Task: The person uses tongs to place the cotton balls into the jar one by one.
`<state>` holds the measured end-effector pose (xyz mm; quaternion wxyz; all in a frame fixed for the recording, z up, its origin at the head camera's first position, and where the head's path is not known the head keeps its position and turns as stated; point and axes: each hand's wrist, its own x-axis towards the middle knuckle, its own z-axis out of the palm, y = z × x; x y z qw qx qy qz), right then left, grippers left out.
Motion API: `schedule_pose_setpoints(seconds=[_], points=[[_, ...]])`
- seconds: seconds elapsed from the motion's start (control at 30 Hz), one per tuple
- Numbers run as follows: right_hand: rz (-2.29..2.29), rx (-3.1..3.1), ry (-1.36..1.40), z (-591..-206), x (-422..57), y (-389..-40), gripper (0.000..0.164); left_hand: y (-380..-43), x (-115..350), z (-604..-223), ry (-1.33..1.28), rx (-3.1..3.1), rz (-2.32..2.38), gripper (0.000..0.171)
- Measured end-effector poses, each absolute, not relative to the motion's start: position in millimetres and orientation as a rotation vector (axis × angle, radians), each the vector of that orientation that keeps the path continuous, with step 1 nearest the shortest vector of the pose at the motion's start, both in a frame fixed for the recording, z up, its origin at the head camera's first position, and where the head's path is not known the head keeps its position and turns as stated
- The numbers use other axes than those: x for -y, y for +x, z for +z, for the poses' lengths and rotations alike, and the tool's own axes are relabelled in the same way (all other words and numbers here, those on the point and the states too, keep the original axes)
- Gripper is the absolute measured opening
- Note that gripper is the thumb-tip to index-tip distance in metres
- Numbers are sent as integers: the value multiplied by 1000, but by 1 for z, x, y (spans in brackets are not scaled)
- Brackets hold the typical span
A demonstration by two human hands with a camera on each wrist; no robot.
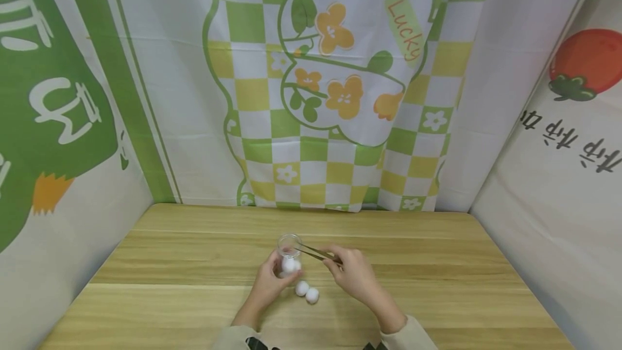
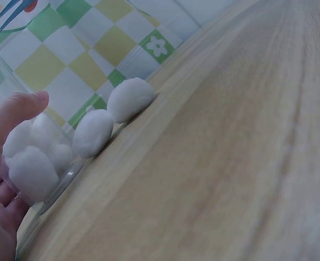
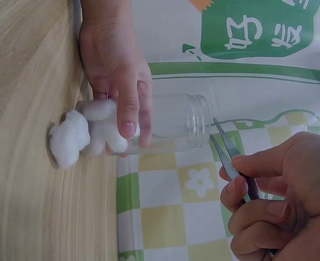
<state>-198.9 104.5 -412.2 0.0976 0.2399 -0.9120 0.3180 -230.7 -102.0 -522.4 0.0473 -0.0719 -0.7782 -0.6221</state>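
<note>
A clear jar point(image 3: 171, 120) with a threaded, uncovered mouth stands on the table, several white cotton balls point(image 2: 34, 173) in its lower part. My left hand point(image 1: 270, 281) grips the jar round its lower half, thumb across the near side. In my right hand point(image 1: 355, 271) a pair of metal tweezers point(image 3: 225, 156) is pinched between thumb and fingers. Their tips are apart with nothing between them, right by the jar's mouth. Two loose cotton balls point(image 1: 307, 291) lie side by side on the table, close in front of the jar.
The wooden table point(image 1: 194, 263) reaches back to a green and yellow checkered curtain point(image 1: 311, 172). Printed cloths hang at the left point(image 1: 73, 123) and right point(image 1: 559, 188) sides.
</note>
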Motion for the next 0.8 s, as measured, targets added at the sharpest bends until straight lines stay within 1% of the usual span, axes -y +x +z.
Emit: schedule_pose_setpoints(seconds=[0.4, 0.8], points=[[958, 2679, 690, -414, -112, -195, 20, -230, 102, -523, -225, 2356, -1895, 62], [995, 2677, 692, -419, -119, -192, 23, -231, 102, -524, -221, 2352, -1893, 60]])
